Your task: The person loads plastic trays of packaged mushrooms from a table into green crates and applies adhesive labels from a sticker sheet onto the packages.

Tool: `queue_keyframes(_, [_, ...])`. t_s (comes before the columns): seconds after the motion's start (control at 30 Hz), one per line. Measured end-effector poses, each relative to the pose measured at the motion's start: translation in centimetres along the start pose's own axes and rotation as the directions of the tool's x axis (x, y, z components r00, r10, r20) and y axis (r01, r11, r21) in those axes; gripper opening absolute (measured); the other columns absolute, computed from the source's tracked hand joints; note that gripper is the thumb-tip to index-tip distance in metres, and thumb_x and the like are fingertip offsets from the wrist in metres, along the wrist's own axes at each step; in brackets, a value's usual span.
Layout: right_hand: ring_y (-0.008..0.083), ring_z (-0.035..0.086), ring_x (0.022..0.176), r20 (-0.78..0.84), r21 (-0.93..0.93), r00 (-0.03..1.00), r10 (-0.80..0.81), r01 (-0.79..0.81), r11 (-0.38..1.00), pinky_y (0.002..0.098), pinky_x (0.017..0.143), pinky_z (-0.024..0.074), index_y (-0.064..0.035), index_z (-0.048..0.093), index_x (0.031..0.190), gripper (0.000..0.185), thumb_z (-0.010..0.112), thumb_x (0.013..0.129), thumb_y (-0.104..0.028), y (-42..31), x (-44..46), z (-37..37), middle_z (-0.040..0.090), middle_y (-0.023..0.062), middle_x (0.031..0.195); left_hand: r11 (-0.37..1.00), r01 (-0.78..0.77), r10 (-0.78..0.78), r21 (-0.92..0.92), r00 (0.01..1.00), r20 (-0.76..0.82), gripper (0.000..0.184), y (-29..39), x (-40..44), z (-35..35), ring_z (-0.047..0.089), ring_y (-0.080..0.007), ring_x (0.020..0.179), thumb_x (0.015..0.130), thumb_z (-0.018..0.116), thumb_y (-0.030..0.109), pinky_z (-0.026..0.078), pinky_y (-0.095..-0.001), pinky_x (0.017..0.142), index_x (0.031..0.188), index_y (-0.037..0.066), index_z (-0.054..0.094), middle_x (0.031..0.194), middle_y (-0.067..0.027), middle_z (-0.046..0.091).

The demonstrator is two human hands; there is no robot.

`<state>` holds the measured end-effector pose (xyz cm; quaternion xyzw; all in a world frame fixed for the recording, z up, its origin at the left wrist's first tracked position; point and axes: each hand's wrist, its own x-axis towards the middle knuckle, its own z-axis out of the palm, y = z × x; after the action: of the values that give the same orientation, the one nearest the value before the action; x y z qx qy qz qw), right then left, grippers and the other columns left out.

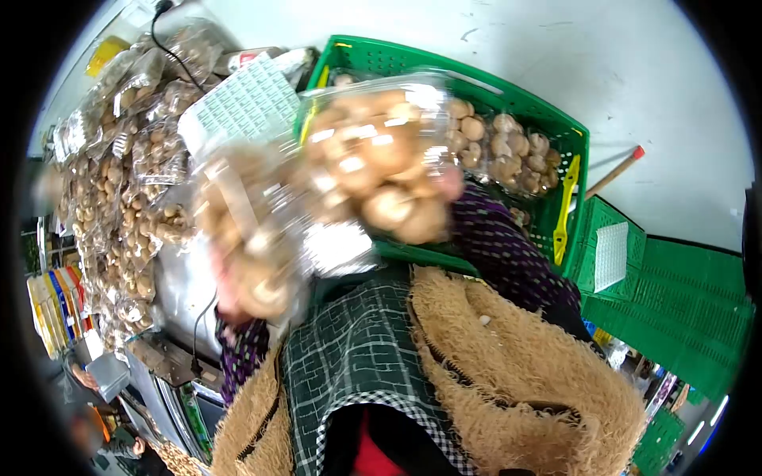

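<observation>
My left hand (225,289) is wrapped round the side of a clear plastic pack of mushrooms (262,282), smeared by motion. Brown mushrooms press against the shiny film of a second pack of mushrooms (389,151), which my right hand (450,184) grips at its right side. That pack is above the near part of a green crate (468,75). The two packs are close together in front of my chest; blur hides whether they touch. More packed mushrooms (520,155) lie inside the crate.
Many bagged mushrooms (119,198) are heaped on the left. A pale green textured sheet (242,103) lies beside the crate. More green crates (667,285) stand at right, near a red-tipped stick (619,170). A black cable (171,51) crosses the heap. Another person (111,432) is at lower left.
</observation>
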<state>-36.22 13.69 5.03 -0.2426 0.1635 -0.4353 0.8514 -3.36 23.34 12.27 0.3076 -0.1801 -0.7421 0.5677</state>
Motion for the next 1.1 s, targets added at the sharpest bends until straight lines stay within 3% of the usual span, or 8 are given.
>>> queue_keyframes(0.13, [0.0181, 0.058, 0.100, -0.321, -0.245, 0.946, -0.053, -0.029, 0.969, 0.0347, 0.088, 0.0471, 0.0001, 0.059, 0.111, 0.035, 0.063, 0.087, -0.025, -8.4, -12.8, -1.8, 0.062, 0.0093, 0.107, 0.910, 0.166, -0.228, 0.381, 0.966, 0.123, 0.027, -8.0, 7.9, 11.4, 0.064, -0.0155, 0.089, 0.096, 0.050, 0.020, 0.054, -0.0302, 0.080, 0.109, -0.002, 0.059, 0.102, -0.0084, 0.065])
queue_keyframes(0.27, [0.0192, 0.058, 0.103, -0.501, -0.308, 0.861, -0.085, -0.086, 0.947, 0.0355, 0.090, 0.0472, 0.0000, 0.057, 0.115, 0.040, 0.064, 0.086, -0.026, -10.8, -22.2, -2.8, 0.061, 0.0102, 0.110, 0.756, 0.462, -0.590, 0.463, 0.787, 0.177, 0.022, -15.7, 11.9, 13.5, 0.061, -0.0117, 0.093, 0.095, 0.056, 0.017, 0.051, -0.0276, 0.084, 0.110, 0.001, 0.058, 0.104, -0.0041, 0.062])
queue_keyframes(0.53, [0.0215, 0.058, 0.108, -0.619, -0.292, 0.777, -0.117, -0.089, 0.952, 0.0371, 0.093, 0.0476, -0.0001, 0.052, 0.123, 0.051, 0.066, 0.084, -0.028, -10.7, -29.2, -4.7, 0.060, 0.0120, 0.117, 0.539, 0.634, -0.746, 0.555, 0.665, -0.035, 0.030, -20.8, 14.2, 11.3, 0.064, -0.0127, 0.087, 0.093, 0.062, 0.021, 0.053, -0.0281, 0.079, 0.112, -0.002, 0.060, 0.102, -0.0054, 0.066])
queue_keyframes(0.7, [0.0229, 0.058, 0.111, -0.649, -0.290, 0.742, -0.165, -0.041, 0.956, 0.0381, 0.094, 0.0478, -0.0002, 0.049, 0.129, 0.058, 0.067, 0.082, -0.030, -11.3, -31.3, -6.5, 0.058, 0.0132, 0.121, 0.494, 0.420, -0.605, 0.761, 0.795, -0.046, 0.035, -22.4, 13.7, 10.2, 0.063, -0.0151, 0.088, 0.093, 0.062, 0.026, 0.052, -0.0313, 0.077, 0.109, -0.005, 0.060, 0.097, -0.0074, 0.067])
queue_keyframes(0.77, [0.0214, 0.059, 0.110, -0.682, -0.232, 0.703, -0.201, 0.053, 0.971, 0.0369, 0.095, 0.0478, -0.0008, 0.046, 0.132, 0.056, 0.063, 0.085, -0.025, -10.9, -30.9, -7.2, 0.059, 0.0108, 0.121, 0.215, 0.023, -0.435, 0.976, 0.897, 0.074, 0.053, -24.1, 13.8, 8.5, 0.064, -0.0299, 0.090, 0.089, 0.063, 0.040, 0.050, -0.0406, 0.078, 0.104, -0.010, 0.055, 0.094, -0.0201, 0.066])
queue_keyframes(0.8, [0.0201, 0.060, 0.107, -0.776, -0.240, 0.608, -0.169, -0.037, 0.970, 0.0354, 0.093, 0.0484, -0.0017, 0.049, 0.130, 0.053, 0.063, 0.086, -0.028, -10.8, -30.6, -7.6, 0.060, 0.0089, 0.119, 0.215, 0.031, -0.440, 0.976, 0.896, 0.068, 0.053, -24.8, 13.9, 7.6, 0.064, -0.0299, 0.090, 0.089, 0.063, 0.040, 0.050, -0.0406, 0.078, 0.104, -0.010, 0.055, 0.094, -0.0201, 0.066])
queue_keyframes(0.87, [0.0198, 0.061, 0.105, -0.795, -0.257, 0.587, -0.154, -0.095, 0.962, 0.0343, 0.091, 0.0490, -0.0022, 0.053, 0.126, 0.049, 0.062, 0.087, -0.030, -10.5, -29.4, -8.4, 0.062, 0.0078, 0.115, -0.190, -0.129, -0.416, 0.973, 0.909, 0.040, 0.065, -24.7, 13.7, 9.6, 0.062, -0.0405, 0.091, 0.085, 0.063, 0.050, 0.049, -0.0450, 0.079, 0.099, -0.012, 0.052, 0.091, -0.0281, 0.062])
queue_keyframes(1.1, [0.0198, 0.062, 0.103, -0.789, -0.217, 0.583, -0.196, 0.034, 0.976, 0.0347, 0.089, 0.0499, -0.0044, 0.054, 0.126, 0.047, 0.061, 0.089, -0.032, -9.9, -30.2, -8.7, 0.063, 0.0072, 0.115, -0.582, -0.271, -0.223, 0.767, 0.960, 0.169, 0.063, -22.7, 12.6, 12.7, 0.064, -0.0335, 0.061, 0.081, 0.064, 0.060, 0.049, -0.0427, 0.054, 0.090, -0.001, 0.052, 0.069, -0.0171, 0.062])
